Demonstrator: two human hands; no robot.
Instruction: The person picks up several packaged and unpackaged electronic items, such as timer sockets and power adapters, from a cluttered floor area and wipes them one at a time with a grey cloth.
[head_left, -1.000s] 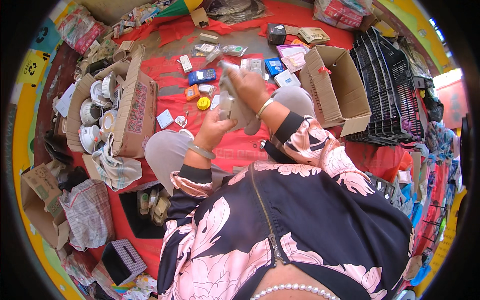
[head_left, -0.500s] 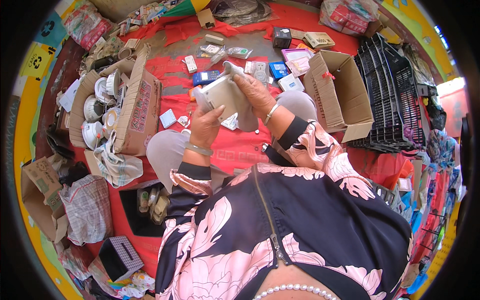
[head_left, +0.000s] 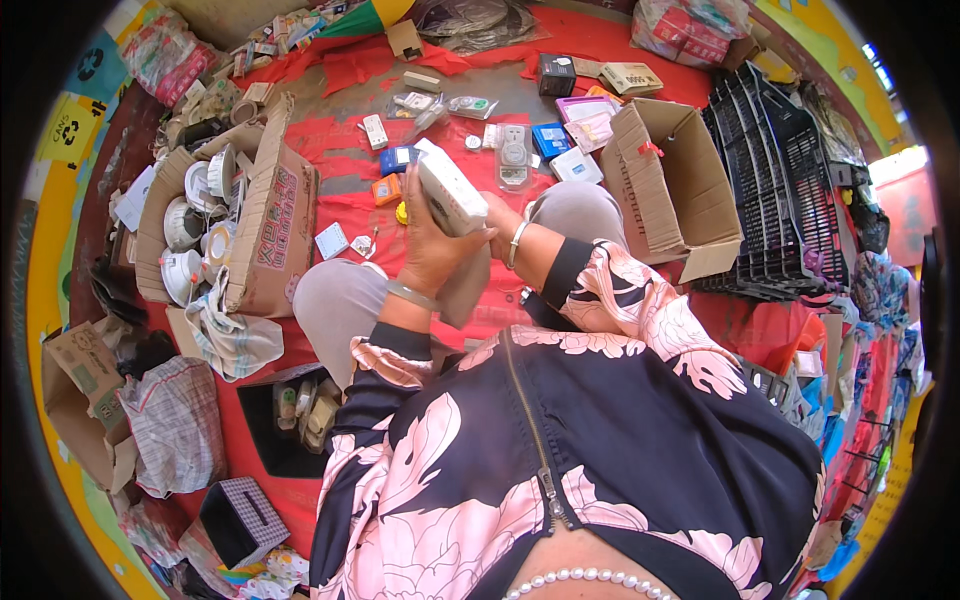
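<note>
A white rectangular box-shaped device (head_left: 452, 188) is tilted up between my hands, above the red floor covering. My left hand (head_left: 432, 245) is closed around its near-left side, with the thumb across the lower end. My right hand (head_left: 505, 222) is at the device's right side, its fingers mostly hidden behind it. A grey-beige cloth (head_left: 466, 285) hangs below the device, between my wrists, and its upper part goes out of sight behind my hands. Just beyond the device lie a blue handheld gadget (head_left: 398, 159) and an orange one (head_left: 386, 190).
On the left stands a cardboard box (head_left: 285, 225) of round white lamp fittings (head_left: 185, 222). An open cardboard box (head_left: 650, 190) and a black plastic crate (head_left: 770, 190) are on the right. Small packaged goods (head_left: 515, 155) lie ahead. A dark open bin (head_left: 275, 430) sits at lower left.
The device has turned from its broad face to a narrow side and come slightly nearer. My right hand has moved down behind it, and the cloth hangs lower.
</note>
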